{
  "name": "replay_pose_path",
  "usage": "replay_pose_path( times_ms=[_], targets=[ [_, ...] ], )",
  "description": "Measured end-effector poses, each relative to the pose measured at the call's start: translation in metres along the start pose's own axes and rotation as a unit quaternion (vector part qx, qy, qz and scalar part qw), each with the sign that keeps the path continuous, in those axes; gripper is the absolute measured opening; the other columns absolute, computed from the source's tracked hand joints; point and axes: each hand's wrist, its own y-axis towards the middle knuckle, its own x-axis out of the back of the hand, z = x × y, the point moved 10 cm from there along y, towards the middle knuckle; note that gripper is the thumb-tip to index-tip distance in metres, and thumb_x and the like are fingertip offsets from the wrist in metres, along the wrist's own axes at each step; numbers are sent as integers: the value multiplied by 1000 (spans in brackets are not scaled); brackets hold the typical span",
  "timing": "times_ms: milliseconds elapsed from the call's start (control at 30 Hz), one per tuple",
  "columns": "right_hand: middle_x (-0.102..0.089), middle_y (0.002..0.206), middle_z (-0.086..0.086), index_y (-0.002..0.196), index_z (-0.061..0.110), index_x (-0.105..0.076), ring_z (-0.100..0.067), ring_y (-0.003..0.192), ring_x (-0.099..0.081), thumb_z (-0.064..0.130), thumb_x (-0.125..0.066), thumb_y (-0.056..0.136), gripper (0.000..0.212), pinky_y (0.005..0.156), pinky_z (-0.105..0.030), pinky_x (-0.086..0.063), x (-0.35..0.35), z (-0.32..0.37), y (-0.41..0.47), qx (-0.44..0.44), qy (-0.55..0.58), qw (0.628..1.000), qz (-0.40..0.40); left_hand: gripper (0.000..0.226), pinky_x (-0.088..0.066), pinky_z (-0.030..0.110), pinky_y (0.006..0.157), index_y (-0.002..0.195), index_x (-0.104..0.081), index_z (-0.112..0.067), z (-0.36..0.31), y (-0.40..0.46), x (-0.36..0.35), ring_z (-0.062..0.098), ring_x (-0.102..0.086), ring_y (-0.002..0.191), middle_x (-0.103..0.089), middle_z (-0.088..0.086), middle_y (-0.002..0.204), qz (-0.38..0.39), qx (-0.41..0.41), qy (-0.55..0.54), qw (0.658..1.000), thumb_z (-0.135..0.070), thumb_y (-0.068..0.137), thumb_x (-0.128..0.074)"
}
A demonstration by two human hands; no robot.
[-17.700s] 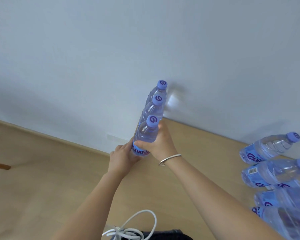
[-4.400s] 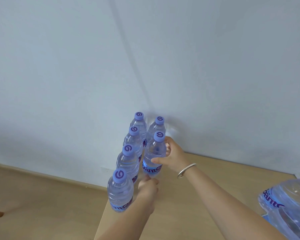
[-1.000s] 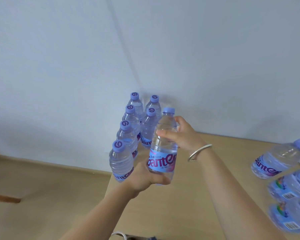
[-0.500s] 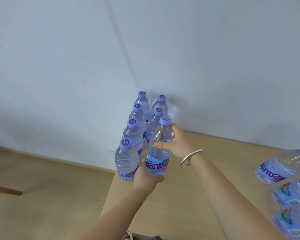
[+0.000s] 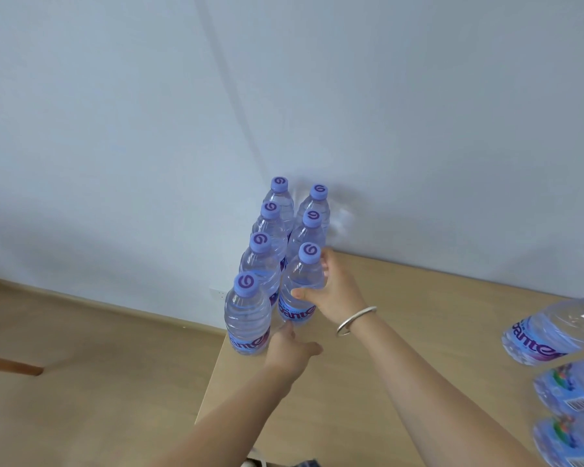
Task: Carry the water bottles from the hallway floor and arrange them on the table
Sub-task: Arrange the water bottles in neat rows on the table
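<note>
Floor (image 5: 81,382): light wood-look, far left, below the table edge; brown wooden leg (image 5: 11,365) angled in at the left border.
Wall (image 5: 115,129): plain pale blue-grey; white socket plate (image 5: 216,293) low on it, just left of the bottles.
Left row (image 5: 260,257): four upright water bottles in a line from the table's left edge back to the wall; purple caps, each printed with a darker spiral mark.
Nearest left-row bottle (image 5: 248,315): clear, full, blue label with purple lettering, partly readable as "ante"; stands at the table's corner edge.
Left hand (image 5: 289,348): low, just right of that bottle; fingertips reach toward the base of the held bottle; contact not resolvable; grip apart, fingers loosely extended, nothing enclosed.
Held bottle (image 5: 300,284): upright on the table, third in the right row, touching the left row; label shows "ante" in purple on blue.
Right row, rear two (image 5: 312,214): upright behind the held bottle, rearmost against the wall; same spiral caps.
Right hand (image 5: 334,291): grip clamped on the held bottle, thumb across the front at mid-height, fingers round the far side up near the shoulder.
Bracelet (image 5: 354,320): thin silver band on the right wrist.
Table (image 5: 418,315): light wood top, butted against the wall.
Lying bottles (image 5: 560,335): three on their sides at the right border, stacked toward the viewer; top one reads "ante"; lower two (image 5: 573,389) show colourful print and barcodes, other text too small to read.
</note>
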Motion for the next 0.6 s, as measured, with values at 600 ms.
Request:
replay_pose_path(
  times_ms=[600],
  targets=[
    [-43, 132, -8, 143, 17, -27, -26, 124, -37, 34, -80, 67, 94, 95, -27, -33, 19, -3, -17, -17, -121, 992, -9, 18, -41, 30, 90, 106, -54, -23, -48, -16, -66, 15, -52, 103, -61, -1, 104, 93, -17, -93, 991, -22, 93, -41]
  ],
)
